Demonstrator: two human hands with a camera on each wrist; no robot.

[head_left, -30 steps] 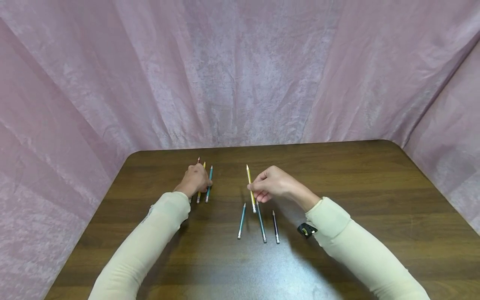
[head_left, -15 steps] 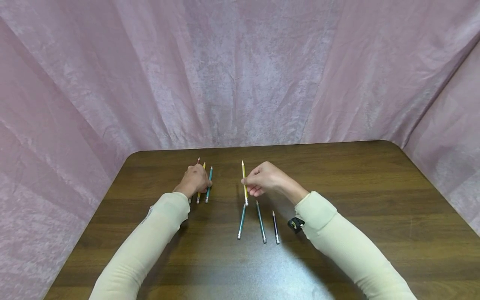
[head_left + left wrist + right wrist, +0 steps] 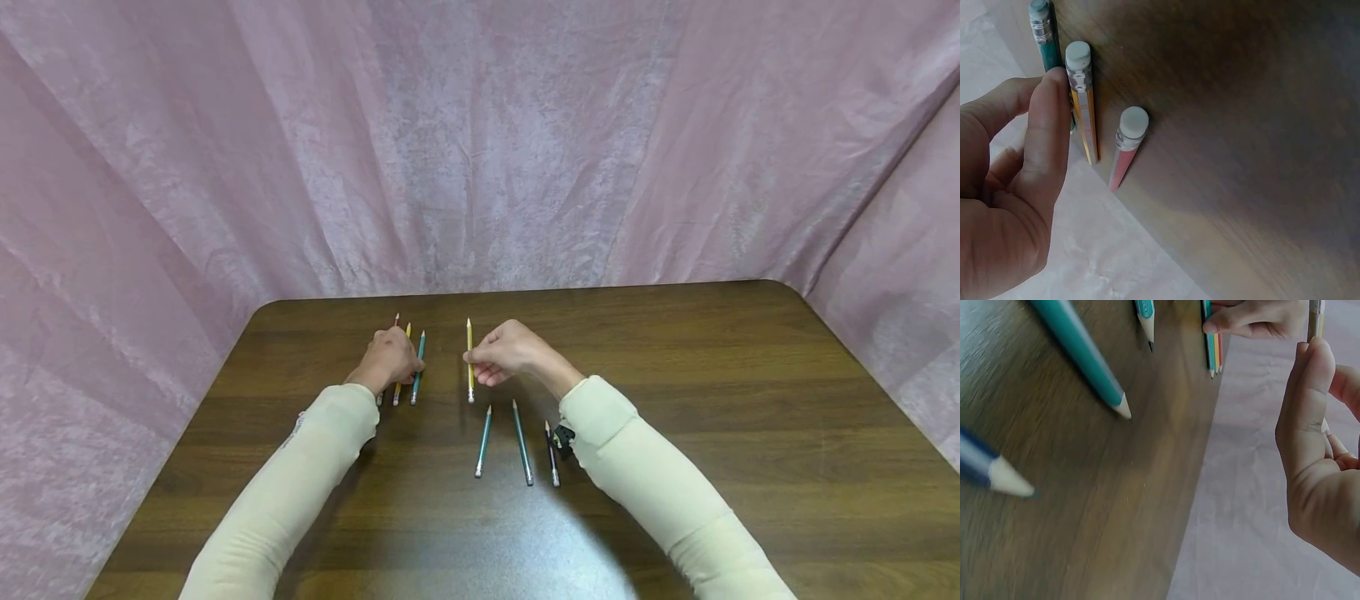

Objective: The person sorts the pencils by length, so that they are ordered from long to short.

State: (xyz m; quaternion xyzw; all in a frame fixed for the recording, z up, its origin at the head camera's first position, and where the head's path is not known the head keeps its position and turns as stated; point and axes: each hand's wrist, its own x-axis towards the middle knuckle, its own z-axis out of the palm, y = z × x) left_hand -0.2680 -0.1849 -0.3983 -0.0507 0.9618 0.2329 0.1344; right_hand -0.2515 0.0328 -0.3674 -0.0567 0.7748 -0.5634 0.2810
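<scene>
My right hand pinches a yellow pencil between thumb and fingers, its sharpened tip pointing away and its white eraser toward me. In the right wrist view only a short piece of that pencil shows above the thumb. My left hand is down at a row of pencils on the left, thumb and finger at a teal pencil. Beside it lie another yellow pencil and a red pencil, both partly covered by the hand in the head view.
On the brown wooden table, nearer me, lie a short teal pencil, a longer teal pencil and a dark pencil. The dark one is close by the right wrist's black camera. A pink curtain hangs behind the table.
My right hand has carried the yellow pencil leftward and slightly away from me, toward the left row, and the pencil now points straighter ahead. The left hand has stayed in place.
</scene>
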